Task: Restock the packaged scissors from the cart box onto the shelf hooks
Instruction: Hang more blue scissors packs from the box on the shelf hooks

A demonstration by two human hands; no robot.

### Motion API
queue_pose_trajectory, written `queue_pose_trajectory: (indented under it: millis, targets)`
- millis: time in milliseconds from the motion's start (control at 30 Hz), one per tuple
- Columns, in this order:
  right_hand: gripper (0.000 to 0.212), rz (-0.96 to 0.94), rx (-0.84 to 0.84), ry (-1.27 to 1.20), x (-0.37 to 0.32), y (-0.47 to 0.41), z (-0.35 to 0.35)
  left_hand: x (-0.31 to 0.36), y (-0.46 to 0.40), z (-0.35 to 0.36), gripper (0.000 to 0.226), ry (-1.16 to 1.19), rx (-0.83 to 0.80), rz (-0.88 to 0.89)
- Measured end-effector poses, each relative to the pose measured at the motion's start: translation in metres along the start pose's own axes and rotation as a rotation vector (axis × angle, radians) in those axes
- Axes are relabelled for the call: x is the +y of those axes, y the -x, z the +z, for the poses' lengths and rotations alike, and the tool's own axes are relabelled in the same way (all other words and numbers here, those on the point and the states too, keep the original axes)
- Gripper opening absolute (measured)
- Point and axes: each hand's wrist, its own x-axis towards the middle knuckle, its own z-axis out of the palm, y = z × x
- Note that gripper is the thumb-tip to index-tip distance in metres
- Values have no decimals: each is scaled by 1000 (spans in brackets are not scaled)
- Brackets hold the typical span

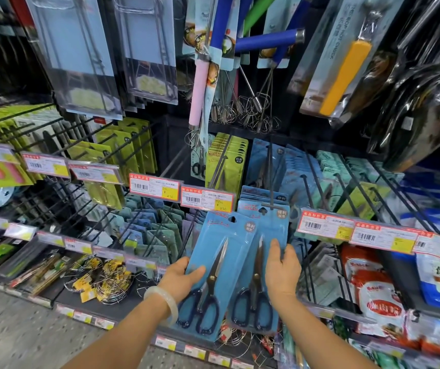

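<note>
Left hand (184, 278) grips a blue-carded, black-handled scissors pack (214, 272) tilted toward 1 o'clock, apparently awaiting its turn, while right hand (282, 270) holds a matching second pack (264, 251), its hole already on the black shelf hook (271, 182) at 12 o'clock.

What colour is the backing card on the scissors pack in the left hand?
Light blue backing card, seen in the head view.
</note>
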Motion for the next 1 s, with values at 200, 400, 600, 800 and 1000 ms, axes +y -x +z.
queue_pose_trajectory:
  millis: [200, 400, 600, 800, 1000]
  targets:
    - [35, -24, 28, -8, -3, 1, -5, 0, -2, 2, 5, -8, 12, 6]
    - [24, 38, 0, -63, -10, -2, -9, -1, -3, 4, 6, -17, -2, 9]
    - [34, 152, -109, -44, -9, -18, -6, -1, -2, 9, 4, 9, -9, 9]
    - [47, 132, -318, 100, 1, -35, -6, -3, 2, 12, 7, -8, -36, 8]
    - [48, 68, -394, 239, 3, -49, -10, -4, 5, 12, 5, -23, -39, 4]
